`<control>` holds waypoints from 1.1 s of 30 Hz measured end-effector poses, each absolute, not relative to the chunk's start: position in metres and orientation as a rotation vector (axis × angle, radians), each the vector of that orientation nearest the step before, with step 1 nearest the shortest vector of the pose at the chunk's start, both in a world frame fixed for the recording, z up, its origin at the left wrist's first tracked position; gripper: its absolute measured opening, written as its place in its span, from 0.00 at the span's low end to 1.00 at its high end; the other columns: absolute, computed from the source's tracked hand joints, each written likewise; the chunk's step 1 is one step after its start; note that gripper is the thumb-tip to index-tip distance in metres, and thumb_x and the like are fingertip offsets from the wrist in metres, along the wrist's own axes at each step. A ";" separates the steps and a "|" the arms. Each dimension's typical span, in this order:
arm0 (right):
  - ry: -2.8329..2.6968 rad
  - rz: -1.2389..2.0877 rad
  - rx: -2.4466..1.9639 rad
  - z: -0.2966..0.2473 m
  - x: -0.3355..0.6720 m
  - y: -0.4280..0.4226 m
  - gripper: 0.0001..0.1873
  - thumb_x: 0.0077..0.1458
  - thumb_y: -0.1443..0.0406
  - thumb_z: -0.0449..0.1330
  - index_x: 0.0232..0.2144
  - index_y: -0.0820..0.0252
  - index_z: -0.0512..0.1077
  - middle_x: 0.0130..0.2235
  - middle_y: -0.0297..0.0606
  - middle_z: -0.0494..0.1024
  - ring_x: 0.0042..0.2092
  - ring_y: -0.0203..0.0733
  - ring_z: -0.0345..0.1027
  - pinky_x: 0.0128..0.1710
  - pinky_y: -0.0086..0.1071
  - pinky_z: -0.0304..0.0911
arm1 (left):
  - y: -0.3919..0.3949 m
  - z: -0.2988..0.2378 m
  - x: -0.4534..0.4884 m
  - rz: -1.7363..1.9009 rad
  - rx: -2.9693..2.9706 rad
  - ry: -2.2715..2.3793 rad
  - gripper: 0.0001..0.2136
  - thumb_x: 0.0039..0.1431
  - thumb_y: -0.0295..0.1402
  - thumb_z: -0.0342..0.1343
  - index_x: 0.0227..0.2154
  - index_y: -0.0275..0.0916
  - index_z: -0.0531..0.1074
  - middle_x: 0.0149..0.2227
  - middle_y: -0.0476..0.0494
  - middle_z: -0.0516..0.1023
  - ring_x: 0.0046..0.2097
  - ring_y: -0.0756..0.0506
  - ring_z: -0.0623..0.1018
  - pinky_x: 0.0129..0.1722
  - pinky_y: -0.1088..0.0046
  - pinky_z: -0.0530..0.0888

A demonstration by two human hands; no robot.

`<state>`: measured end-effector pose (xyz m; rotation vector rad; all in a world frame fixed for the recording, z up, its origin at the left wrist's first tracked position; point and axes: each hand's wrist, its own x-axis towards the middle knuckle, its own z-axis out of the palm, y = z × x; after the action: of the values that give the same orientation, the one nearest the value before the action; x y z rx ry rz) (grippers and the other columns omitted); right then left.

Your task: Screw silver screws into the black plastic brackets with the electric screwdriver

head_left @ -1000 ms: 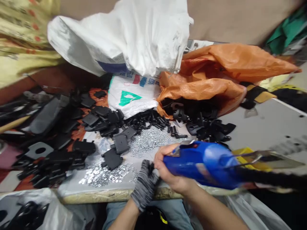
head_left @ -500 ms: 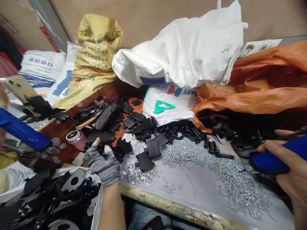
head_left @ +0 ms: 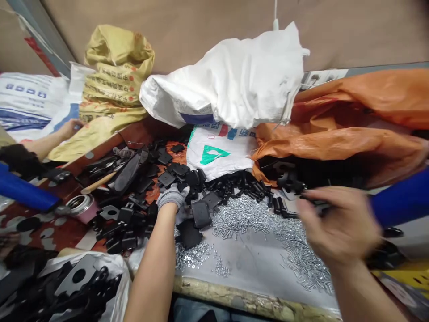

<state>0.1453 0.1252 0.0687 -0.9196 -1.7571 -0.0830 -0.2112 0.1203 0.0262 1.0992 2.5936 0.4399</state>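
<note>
My left hand (head_left: 172,197), in a grey glove with bare fingertips, reaches into a pile of flat black plastic pieces (head_left: 201,213). Its thumb stands apart from the fingers, whose tips are partly hidden among the pieces. My right hand (head_left: 338,223) is bare and somewhat blurred. Thumb and forefinger are spread beside black parts (head_left: 291,183) at the mouth of the orange bag; whether they touch one is unclear. Behind that hand lies a blue-bodied power tool (head_left: 400,199). Small silver screws (head_left: 243,217) and tiny nuts (head_left: 192,255) are heaped between my hands.
An open sack of black parts (head_left: 125,273) stands at the lower left. Near it are a pink cup (head_left: 83,209) and another blue tool (head_left: 27,188). A co-worker's hand (head_left: 70,129) is by the yellow sack (head_left: 110,89). A white sack (head_left: 231,85) and orange bag (head_left: 351,138) line the back.
My left hand has moved right and away from me, into the black pieces. The right hand has let go of the blue tool and moved left. The view has turned right.
</note>
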 end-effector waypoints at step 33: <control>-1.951 0.347 -0.606 0.021 0.090 0.078 0.24 0.61 0.75 0.57 0.57 0.54 0.70 0.40 0.41 0.81 0.41 0.42 0.75 0.41 0.39 0.73 | 0.008 0.004 -0.061 1.629 1.119 1.568 0.20 0.49 0.35 0.65 0.46 0.43 0.70 0.49 0.41 0.79 0.49 0.40 0.81 0.52 0.58 0.78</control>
<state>0.0898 0.0777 0.0211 -0.6062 -1.9506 0.3466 -0.0607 0.0080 0.0041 1.1185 1.5679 1.6295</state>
